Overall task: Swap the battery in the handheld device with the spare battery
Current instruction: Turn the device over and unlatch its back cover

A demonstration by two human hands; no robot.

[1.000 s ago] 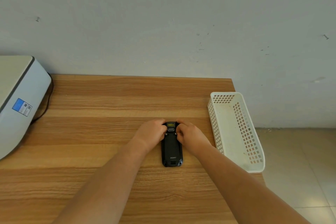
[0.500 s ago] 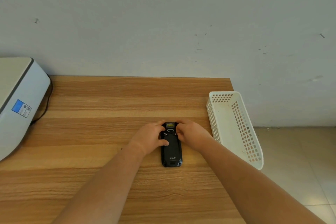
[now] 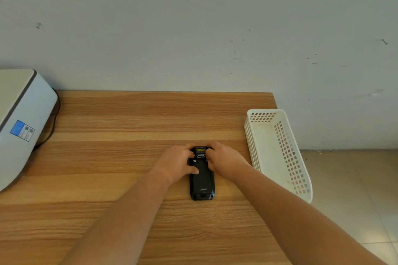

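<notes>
Now we have the handheld device lying face down on the wooden table, its black back cover upward, its long axis running away from us, with the small window end farthest from us and the printed logo near the end closest to us. Both our hands sit at the far half of it. Our left hand rests against the device's left edge, fingers curled around the top corner and the thumb laid flat across the back cover. Our right hand presses against the right edge, fingers bent and bunched at the upper right corner near the window. Both hands are closed narrowly on the device, which stays flat on the table; whether any fingertip is working a latch we cannot tell, as the knuckles hide it.

Just to the right of our right forearm, a white perforated plastic basket stands at the table's right edge, part of it over the edge. At the far left sits a pale grey machine bearing a blue label, with a dark cable behind it.
</notes>
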